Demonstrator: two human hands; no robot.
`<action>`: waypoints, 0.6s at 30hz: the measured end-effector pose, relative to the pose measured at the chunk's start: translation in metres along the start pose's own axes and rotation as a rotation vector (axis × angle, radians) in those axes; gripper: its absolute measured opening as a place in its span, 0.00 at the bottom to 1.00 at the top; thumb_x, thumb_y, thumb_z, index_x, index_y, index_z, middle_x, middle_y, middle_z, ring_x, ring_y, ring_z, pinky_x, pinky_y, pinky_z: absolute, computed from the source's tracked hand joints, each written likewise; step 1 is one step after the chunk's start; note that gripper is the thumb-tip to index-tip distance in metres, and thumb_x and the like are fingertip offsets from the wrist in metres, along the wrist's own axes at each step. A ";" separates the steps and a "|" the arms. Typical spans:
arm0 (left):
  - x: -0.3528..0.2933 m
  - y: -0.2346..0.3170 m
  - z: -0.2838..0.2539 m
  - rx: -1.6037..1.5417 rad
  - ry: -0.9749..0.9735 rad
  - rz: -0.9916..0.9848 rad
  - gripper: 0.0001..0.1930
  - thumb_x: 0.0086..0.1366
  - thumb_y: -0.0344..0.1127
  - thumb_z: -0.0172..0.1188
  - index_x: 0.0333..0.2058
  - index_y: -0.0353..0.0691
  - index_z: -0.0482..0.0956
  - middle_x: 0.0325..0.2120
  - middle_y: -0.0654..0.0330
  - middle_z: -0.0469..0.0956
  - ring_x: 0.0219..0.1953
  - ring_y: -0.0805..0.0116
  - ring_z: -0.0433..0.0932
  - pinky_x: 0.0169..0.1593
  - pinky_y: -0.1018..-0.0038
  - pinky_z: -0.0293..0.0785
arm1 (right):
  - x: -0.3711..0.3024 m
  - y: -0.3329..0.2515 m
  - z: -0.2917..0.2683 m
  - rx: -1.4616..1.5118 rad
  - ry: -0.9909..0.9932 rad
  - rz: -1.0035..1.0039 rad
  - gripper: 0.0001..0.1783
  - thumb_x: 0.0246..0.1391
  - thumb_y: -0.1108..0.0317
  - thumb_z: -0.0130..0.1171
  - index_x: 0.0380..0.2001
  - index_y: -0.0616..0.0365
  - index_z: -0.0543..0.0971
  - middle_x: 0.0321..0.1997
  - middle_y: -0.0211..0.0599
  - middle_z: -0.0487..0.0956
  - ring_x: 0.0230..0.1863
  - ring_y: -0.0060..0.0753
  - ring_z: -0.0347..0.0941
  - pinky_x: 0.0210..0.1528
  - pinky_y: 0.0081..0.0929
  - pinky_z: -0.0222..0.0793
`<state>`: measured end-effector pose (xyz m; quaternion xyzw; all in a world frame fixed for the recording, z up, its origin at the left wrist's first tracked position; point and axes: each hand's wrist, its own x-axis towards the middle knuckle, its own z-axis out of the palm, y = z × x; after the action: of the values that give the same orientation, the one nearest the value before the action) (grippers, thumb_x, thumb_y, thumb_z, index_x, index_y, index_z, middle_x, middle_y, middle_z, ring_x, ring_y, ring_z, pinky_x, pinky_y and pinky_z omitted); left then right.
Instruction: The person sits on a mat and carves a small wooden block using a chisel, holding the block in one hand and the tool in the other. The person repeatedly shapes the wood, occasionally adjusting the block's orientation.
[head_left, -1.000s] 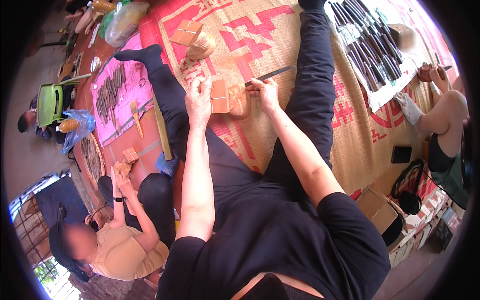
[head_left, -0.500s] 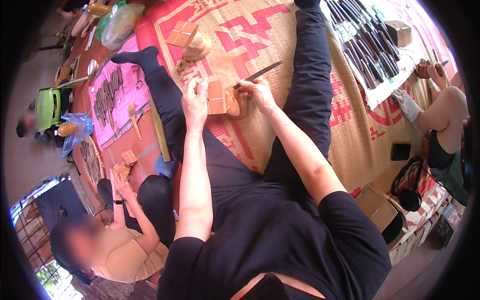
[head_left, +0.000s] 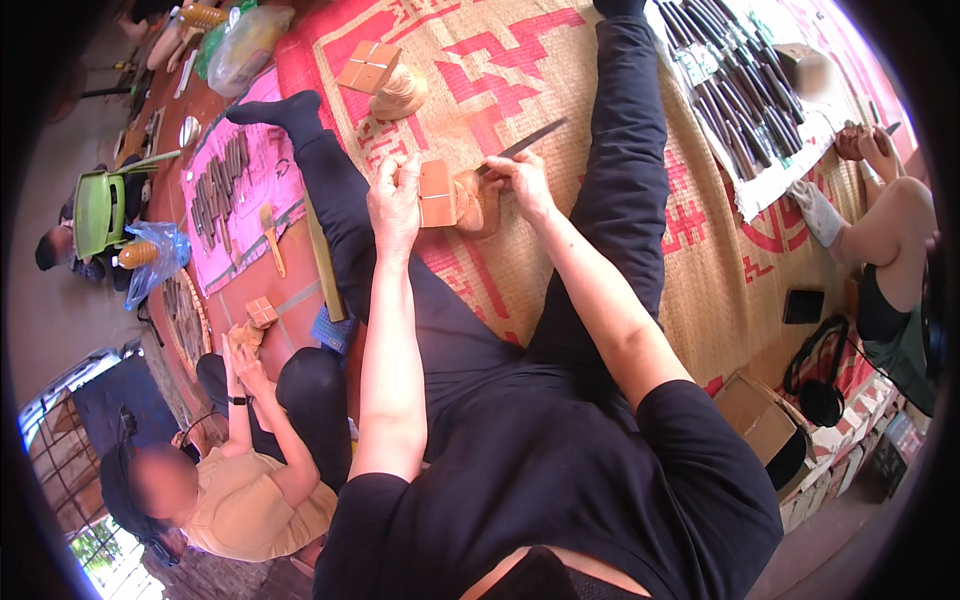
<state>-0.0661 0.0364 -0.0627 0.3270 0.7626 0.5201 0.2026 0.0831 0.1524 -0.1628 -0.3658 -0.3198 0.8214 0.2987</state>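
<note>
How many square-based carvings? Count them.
3: a carving in the left hand, another farther out on the mat, a third in a co-worker's hands. More may be hidden.

Dark tool (head_left: 541, 134) partly hidden by right fingers (head_left: 503, 167), right foot (head_left: 618, 9) cut off above, seated co-worker's face (head_left: 165, 482) blurred.
</note>
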 end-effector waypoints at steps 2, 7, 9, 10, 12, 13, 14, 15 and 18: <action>0.001 -0.003 -0.003 0.058 0.014 0.030 0.13 0.70 0.43 0.59 0.32 0.38 0.76 0.19 0.62 0.71 0.23 0.75 0.67 0.29 0.72 0.68 | 0.005 -0.005 -0.007 0.004 0.132 0.030 0.09 0.55 0.68 0.65 0.30 0.61 0.78 0.28 0.40 0.84 0.24 0.25 0.78 0.28 0.20 0.74; -0.002 0.007 -0.003 -0.012 0.003 -0.052 0.15 0.70 0.44 0.59 0.31 0.37 0.75 0.19 0.60 0.73 0.23 0.72 0.70 0.30 0.70 0.69 | 0.001 -0.001 0.005 -0.092 -0.076 0.057 0.10 0.53 0.68 0.68 0.34 0.63 0.81 0.28 0.38 0.83 0.27 0.22 0.78 0.27 0.18 0.71; -0.003 0.007 0.000 0.044 0.004 -0.024 0.15 0.70 0.44 0.59 0.32 0.37 0.75 0.19 0.60 0.73 0.23 0.72 0.70 0.30 0.70 0.69 | 0.002 -0.001 0.001 -0.017 -0.033 0.036 0.08 0.53 0.70 0.66 0.32 0.63 0.80 0.27 0.36 0.82 0.26 0.24 0.77 0.25 0.18 0.70; -0.002 0.008 0.000 0.076 0.007 -0.009 0.15 0.70 0.44 0.59 0.32 0.37 0.76 0.19 0.60 0.73 0.23 0.72 0.70 0.31 0.70 0.69 | 0.002 -0.001 0.001 0.024 -0.015 0.027 0.07 0.53 0.71 0.66 0.30 0.64 0.80 0.26 0.36 0.81 0.26 0.24 0.77 0.25 0.18 0.70; -0.002 0.006 0.000 0.085 0.025 0.034 0.14 0.70 0.43 0.59 0.32 0.37 0.76 0.19 0.61 0.72 0.23 0.74 0.69 0.30 0.71 0.68 | 0.004 -0.008 -0.001 -0.124 0.143 0.014 0.07 0.53 0.70 0.65 0.31 0.63 0.78 0.27 0.37 0.82 0.25 0.24 0.77 0.25 0.19 0.71; -0.003 0.002 -0.001 0.056 0.029 0.038 0.14 0.70 0.43 0.59 0.31 0.37 0.76 0.19 0.62 0.72 0.23 0.75 0.68 0.29 0.71 0.68 | 0.001 -0.012 0.001 -0.097 0.120 0.035 0.08 0.53 0.69 0.66 0.31 0.62 0.79 0.27 0.37 0.82 0.25 0.24 0.77 0.27 0.18 0.71; -0.003 0.000 -0.002 0.026 0.033 0.043 0.14 0.70 0.43 0.59 0.31 0.37 0.76 0.19 0.62 0.72 0.23 0.76 0.68 0.29 0.72 0.67 | -0.001 -0.015 0.004 -0.070 0.098 0.056 0.09 0.54 0.68 0.67 0.31 0.62 0.79 0.27 0.36 0.82 0.25 0.23 0.77 0.29 0.18 0.72; -0.004 0.009 -0.004 -0.017 0.001 -0.087 0.14 0.70 0.42 0.59 0.31 0.36 0.75 0.19 0.64 0.72 0.23 0.78 0.67 0.29 0.74 0.66 | 0.001 -0.012 0.005 -0.058 0.021 0.041 0.10 0.53 0.67 0.68 0.32 0.62 0.80 0.27 0.36 0.82 0.26 0.23 0.77 0.29 0.17 0.71; -0.003 0.008 -0.001 -0.078 0.006 -0.042 0.14 0.70 0.42 0.59 0.31 0.36 0.75 0.19 0.66 0.72 0.24 0.80 0.67 0.28 0.75 0.66 | 0.001 -0.005 0.004 -0.127 -0.043 0.032 0.11 0.52 0.67 0.68 0.34 0.63 0.82 0.27 0.35 0.82 0.26 0.23 0.77 0.28 0.17 0.70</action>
<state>-0.0621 0.0361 -0.0549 0.3015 0.7489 0.5460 0.2238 0.0810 0.1550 -0.1576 -0.3715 -0.3717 0.8118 0.2548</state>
